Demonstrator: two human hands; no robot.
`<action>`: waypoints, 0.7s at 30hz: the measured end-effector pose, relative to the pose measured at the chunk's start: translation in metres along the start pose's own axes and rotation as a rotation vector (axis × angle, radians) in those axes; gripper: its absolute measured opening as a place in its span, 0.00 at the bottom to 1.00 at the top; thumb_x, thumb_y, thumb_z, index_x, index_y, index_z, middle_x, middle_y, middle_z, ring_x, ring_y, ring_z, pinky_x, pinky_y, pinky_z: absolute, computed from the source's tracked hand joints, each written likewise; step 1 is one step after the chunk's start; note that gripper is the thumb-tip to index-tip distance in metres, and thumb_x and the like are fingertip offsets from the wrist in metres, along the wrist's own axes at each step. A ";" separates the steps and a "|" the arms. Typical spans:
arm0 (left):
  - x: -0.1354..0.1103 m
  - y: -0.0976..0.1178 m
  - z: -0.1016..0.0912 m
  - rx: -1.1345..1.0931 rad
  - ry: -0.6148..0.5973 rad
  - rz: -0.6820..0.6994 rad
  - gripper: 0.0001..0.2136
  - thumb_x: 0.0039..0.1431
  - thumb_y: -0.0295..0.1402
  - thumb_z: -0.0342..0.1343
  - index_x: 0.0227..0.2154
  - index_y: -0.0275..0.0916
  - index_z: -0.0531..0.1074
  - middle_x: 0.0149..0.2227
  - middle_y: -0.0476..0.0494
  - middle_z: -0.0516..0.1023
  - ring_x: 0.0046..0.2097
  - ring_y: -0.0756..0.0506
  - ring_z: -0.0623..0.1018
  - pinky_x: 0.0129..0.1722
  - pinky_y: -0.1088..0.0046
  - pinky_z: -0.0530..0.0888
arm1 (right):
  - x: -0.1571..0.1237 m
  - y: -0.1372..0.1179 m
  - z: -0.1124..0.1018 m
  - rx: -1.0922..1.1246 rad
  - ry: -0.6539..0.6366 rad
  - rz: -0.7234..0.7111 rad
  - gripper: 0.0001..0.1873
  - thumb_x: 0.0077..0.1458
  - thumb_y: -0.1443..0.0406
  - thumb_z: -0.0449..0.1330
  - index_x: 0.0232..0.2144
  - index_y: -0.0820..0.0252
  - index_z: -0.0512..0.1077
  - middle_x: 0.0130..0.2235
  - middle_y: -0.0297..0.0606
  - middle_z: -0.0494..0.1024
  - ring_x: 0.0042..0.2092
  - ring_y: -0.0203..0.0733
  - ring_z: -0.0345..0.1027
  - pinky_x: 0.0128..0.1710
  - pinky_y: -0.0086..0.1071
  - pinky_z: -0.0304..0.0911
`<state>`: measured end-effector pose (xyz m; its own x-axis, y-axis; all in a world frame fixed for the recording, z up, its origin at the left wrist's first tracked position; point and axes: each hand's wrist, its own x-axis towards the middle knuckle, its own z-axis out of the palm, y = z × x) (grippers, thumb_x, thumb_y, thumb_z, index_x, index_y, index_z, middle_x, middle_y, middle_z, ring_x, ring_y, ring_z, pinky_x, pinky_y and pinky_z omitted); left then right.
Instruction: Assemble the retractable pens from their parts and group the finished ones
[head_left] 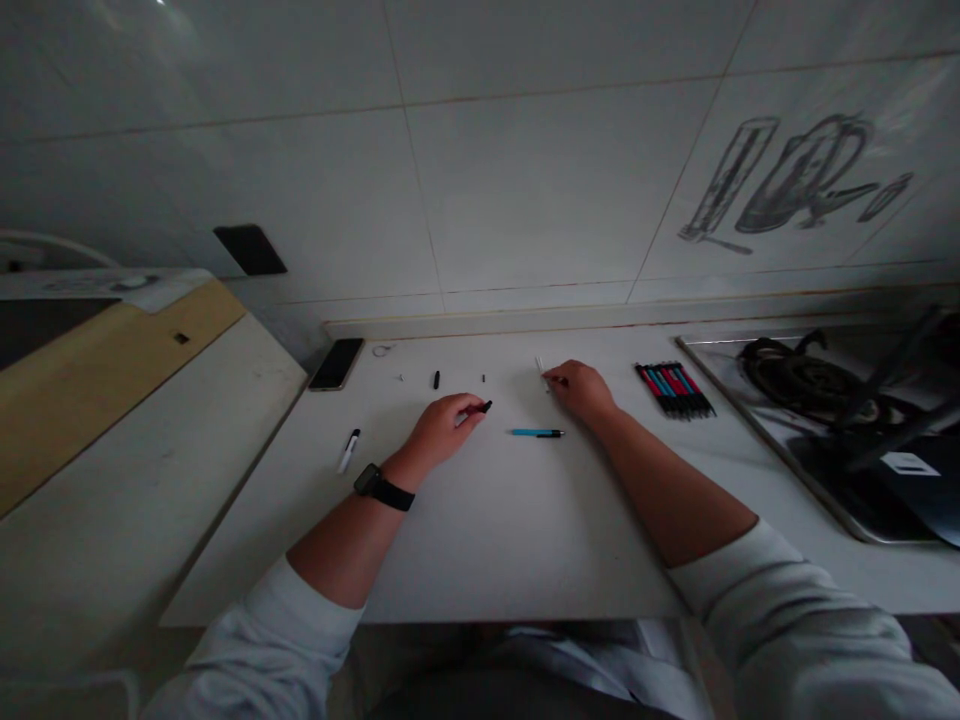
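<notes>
My left hand point(448, 425) is closed in a pinch on a small black pen part point(486, 407), held just above the white counter. My right hand point(581, 388) is also pinched, fingertips down at the counter beside a thin pale stick point(539, 364); whether it grips that stick or another small piece is too fine to tell. Between the hands lies a blue pen barrel point(537, 433) with a dark end. Farther back are a short black piece point(436, 380), a tiny dark piece point(484, 378) and a tiny pale piece point(400, 378).
Several red, blue and black pens point(675, 390) lie in a row at the right, beside a gas stove point(810, 390). To the left are a black-and-white marker point(349, 451), a phone point(337, 364) and a thin ring point(382, 351). A tiled wall point(540, 200) rises behind the counter point(510, 540).
</notes>
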<state>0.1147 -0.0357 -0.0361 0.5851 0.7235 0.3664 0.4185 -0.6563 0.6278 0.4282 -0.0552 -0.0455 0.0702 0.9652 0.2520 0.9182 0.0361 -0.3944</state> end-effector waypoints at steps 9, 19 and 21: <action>0.000 0.002 0.000 -0.043 -0.027 -0.018 0.06 0.64 0.32 0.61 0.42 0.41 0.78 0.41 0.45 0.84 0.42 0.46 0.82 0.46 0.67 0.78 | -0.001 -0.005 0.002 0.014 -0.013 -0.192 0.11 0.62 0.67 0.62 0.43 0.54 0.84 0.43 0.41 0.82 0.46 0.44 0.75 0.50 0.34 0.67; 0.000 0.001 0.000 -0.064 -0.050 -0.022 0.05 0.64 0.31 0.60 0.41 0.41 0.78 0.42 0.45 0.84 0.42 0.47 0.82 0.47 0.68 0.77 | -0.004 -0.010 -0.007 -0.061 -0.067 -0.196 0.10 0.62 0.69 0.61 0.39 0.57 0.83 0.43 0.42 0.81 0.44 0.43 0.74 0.49 0.33 0.66; 0.000 0.000 0.000 -0.068 -0.048 -0.018 0.06 0.64 0.31 0.60 0.42 0.41 0.78 0.43 0.45 0.84 0.43 0.47 0.82 0.47 0.68 0.77 | -0.006 -0.013 -0.010 -0.116 -0.094 -0.233 0.10 0.62 0.69 0.61 0.39 0.57 0.83 0.43 0.43 0.81 0.44 0.44 0.74 0.49 0.34 0.65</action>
<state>0.1151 -0.0361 -0.0362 0.6110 0.7230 0.3224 0.3820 -0.6261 0.6798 0.4195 -0.0642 -0.0332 -0.1793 0.9545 0.2385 0.9445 0.2348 -0.2299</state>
